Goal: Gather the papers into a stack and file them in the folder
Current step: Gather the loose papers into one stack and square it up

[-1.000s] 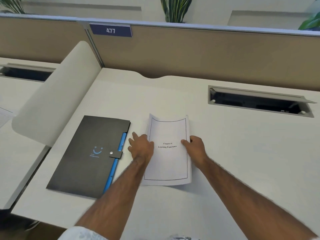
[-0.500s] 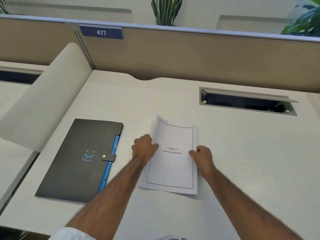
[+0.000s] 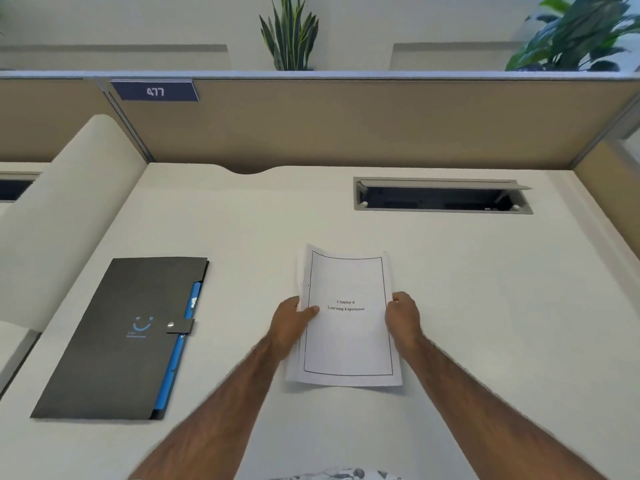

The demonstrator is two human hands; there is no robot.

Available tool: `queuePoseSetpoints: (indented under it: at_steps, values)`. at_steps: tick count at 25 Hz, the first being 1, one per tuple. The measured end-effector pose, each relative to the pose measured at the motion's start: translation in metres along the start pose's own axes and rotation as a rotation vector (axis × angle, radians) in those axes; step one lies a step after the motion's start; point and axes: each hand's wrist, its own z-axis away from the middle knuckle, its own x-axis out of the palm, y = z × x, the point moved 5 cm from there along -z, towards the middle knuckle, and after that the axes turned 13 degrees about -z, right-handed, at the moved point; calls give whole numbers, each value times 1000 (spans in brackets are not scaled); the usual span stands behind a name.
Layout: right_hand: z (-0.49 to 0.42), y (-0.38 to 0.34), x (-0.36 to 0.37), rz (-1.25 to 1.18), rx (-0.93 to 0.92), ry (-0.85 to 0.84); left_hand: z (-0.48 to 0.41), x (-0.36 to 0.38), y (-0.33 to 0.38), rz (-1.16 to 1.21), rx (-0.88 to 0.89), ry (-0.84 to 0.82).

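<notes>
A white cubicle desk (image 3: 450,306) sits against tan partition panels (image 3: 346,126) bearing a blue "477" plate (image 3: 154,91), with an open cable tray (image 3: 440,199) at the back and plants (image 3: 289,32) above. Mid-desk, the left hand (image 3: 289,323) and right hand (image 3: 401,317) each grip a side edge of the paper stack (image 3: 346,341). The closed black folder (image 3: 117,337) lies apart, to the left.

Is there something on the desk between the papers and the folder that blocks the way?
No object lies on the bare desk between the papers, held by the left hand and right hand, and the folder. The folder's snap strap looks fastened, so it needs opening first.
</notes>
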Motion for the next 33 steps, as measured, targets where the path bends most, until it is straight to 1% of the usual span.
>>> queuePoseSetpoints:
  at_steps: [1,3,5,6,8,10,11,13,15,18,21,25,29,31,33]
  values:
    - [2,-2,2,-19,-2,-16,4,4,3,29,7,-34]
    - [5,-7,-5,-66,-4,-15,12,5,16,61,53,-48]
    - [6,-12,-22,-196,23,-29,20,0,33,152,117,-64]
    - [6,-14,-30,-317,64,-85,25,-4,42,208,140,-77]
    - [9,-21,-39,-555,179,-298,34,-12,58,313,191,-104]
    - [18,-34,-43,-678,222,-531,40,-16,72,395,239,-138]
    - [23,-43,-44,-691,211,-588,43,-16,79,405,257,-157]
    - [29,-60,-45,-627,139,-576,47,-15,91,362,298,-146]
    - [32,-79,-49,-605,-2,-512,51,-18,101,340,351,-66]
    - [39,-108,-56,-633,-230,-503,56,-27,115,358,439,15]
    - [43,-116,-62,-546,-361,-484,62,-27,119,290,488,58]
    - [45,-101,-57,-397,-385,-550,66,-21,112,278,501,67]
    - [43,-93,-57,-381,-367,-444,66,-15,111,264,469,139]
    - [45,-99,-55,-406,-385,-435,66,-18,113,312,482,191]
    - [46,-103,-53,-403,-411,-442,65,-18,112,370,495,196]
